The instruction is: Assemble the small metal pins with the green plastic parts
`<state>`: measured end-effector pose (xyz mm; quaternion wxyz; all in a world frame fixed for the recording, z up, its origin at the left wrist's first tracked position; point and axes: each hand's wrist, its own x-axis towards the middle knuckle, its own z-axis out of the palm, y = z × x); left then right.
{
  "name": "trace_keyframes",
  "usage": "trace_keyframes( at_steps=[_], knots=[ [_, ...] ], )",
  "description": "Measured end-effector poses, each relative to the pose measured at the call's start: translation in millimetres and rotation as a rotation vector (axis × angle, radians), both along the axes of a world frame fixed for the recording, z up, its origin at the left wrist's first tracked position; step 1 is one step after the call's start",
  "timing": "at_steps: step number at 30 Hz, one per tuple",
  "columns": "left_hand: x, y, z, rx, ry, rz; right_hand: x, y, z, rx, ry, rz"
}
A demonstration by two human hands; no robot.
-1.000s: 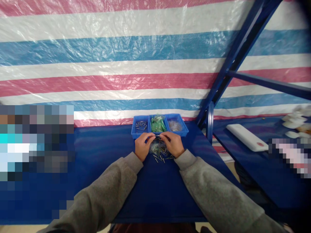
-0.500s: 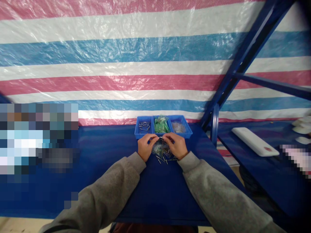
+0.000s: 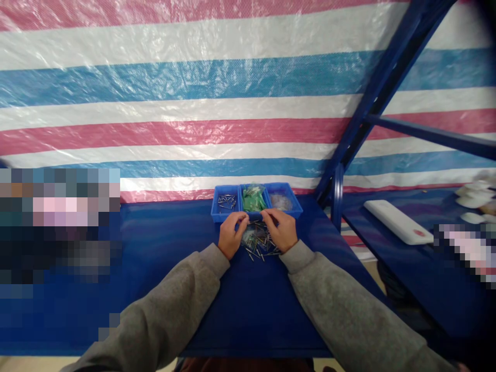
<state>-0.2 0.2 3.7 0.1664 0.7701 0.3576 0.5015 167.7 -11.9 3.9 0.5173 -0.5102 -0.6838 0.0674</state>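
Observation:
My left hand [image 3: 232, 233] is closed, thumb and fingertips pinched together over the near edge of the blue bins. My right hand [image 3: 282, 229] makes a similar pinch a short way to its right. Whatever lies in either pinch is too small to make out. Beneath and between the hands is a loose pile of thin metal rods [image 3: 259, 252], with a clear plastic bag [image 3: 249, 238] among them. Just beyond stand three joined blue bins [image 3: 225, 218]: short metal rods [image 3: 226, 200] on the left, green plastic packets [image 3: 252, 198] in the middle, clear small pieces [image 3: 281, 202] on the right.
The bins and pile are on a dark blue table [image 3: 163, 227]. Behind it hangs a striped plastic sheet [image 3: 174, 108]. A blue metal frame [image 3: 354, 124] rises at the right. On the second table lies a white oblong device [image 3: 399, 222]. A blurred patch covers the left side.
My hands have moved apart; earlier their fingertips met around a small shiny piece, which no longer shows between them. The view has shifted slightly.

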Motion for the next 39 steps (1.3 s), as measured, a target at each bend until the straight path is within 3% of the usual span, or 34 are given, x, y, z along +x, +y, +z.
trace_keyframes(
  at_steps=[5,17,23,28,39],
  knots=[
    [-1.9,3.2,0.2,0.05,0.063,-0.008,-0.7,-1.3,1.6,0.008,0.007,0.004],
    [-1.4,0.0,0.7,-0.146,-0.079,0.037,-3.6,-6.7,3.0,-0.044,-0.054,0.234],
    [-2.5,1.0,-0.3,-0.149,-0.093,0.034,-4.1,-6.9,5.0,-0.071,-0.07,0.238],
    [-2.9,4.3,-2.2,-0.074,-0.125,0.048,-2.3,-3.9,2.5,-0.06,-0.023,0.162],
    [-2.6,3.4,-2.0,-0.08,0.047,0.116,-4.4,-2.0,0.5,-0.008,-0.118,0.198]
  ],
)
